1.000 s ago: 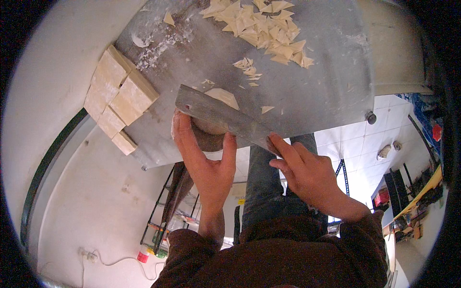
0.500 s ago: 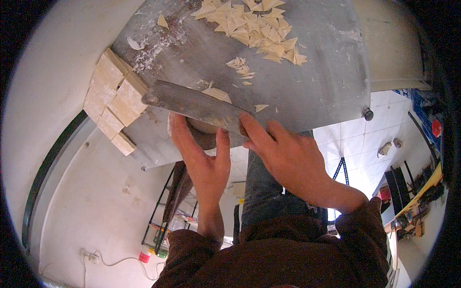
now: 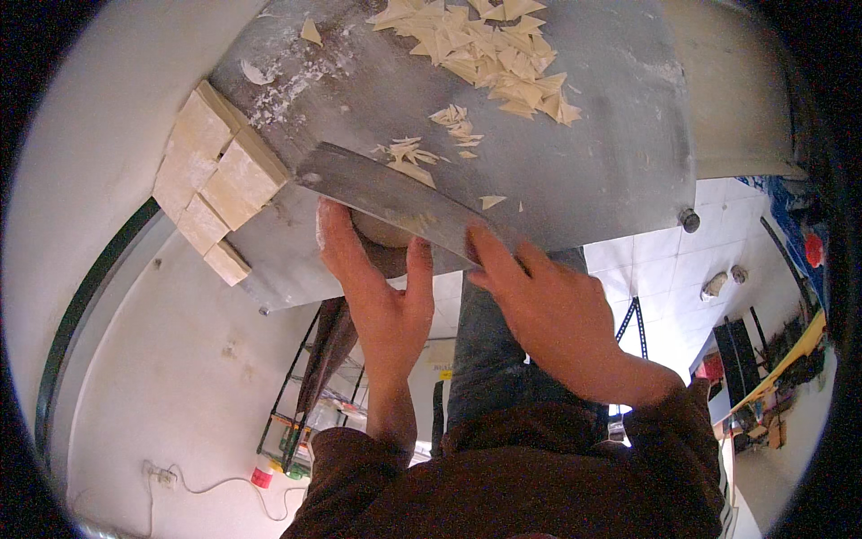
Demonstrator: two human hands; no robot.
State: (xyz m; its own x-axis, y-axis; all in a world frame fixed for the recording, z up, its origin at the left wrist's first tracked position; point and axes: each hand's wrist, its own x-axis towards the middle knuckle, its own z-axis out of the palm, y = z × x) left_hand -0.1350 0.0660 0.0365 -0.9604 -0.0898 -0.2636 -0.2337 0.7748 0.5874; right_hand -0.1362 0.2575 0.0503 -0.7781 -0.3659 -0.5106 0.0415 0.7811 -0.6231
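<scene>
My right hand (image 3: 552,314) is closed around the handle end of a long, broad-bladed knife (image 3: 377,193). The blade slants up and to the left across the metal table (image 3: 593,171). Beneath it, my left hand (image 3: 382,287) keeps fingers and thumb on either side of a pale rounded piece that looks like dough (image 3: 379,232). The blade and my fingers hide most of that piece. Thin dough slivers (image 3: 411,160) lie just beyond the blade. Flour whitens the tips of my left fingers.
Stacks of square dough sheets (image 3: 242,184) stand at the table's left edge. Toward the far side lies a heap of triangular dough scraps (image 3: 503,58), with a smaller pile of strips (image 3: 458,124) nearer. Loose flour (image 3: 287,94) is smeared at the far left.
The knife blade has shifted right, off the dough stacks, and my right hand has moved slightly right with it. More slivers show beyond the blade. My left hand keeps its hold.
</scene>
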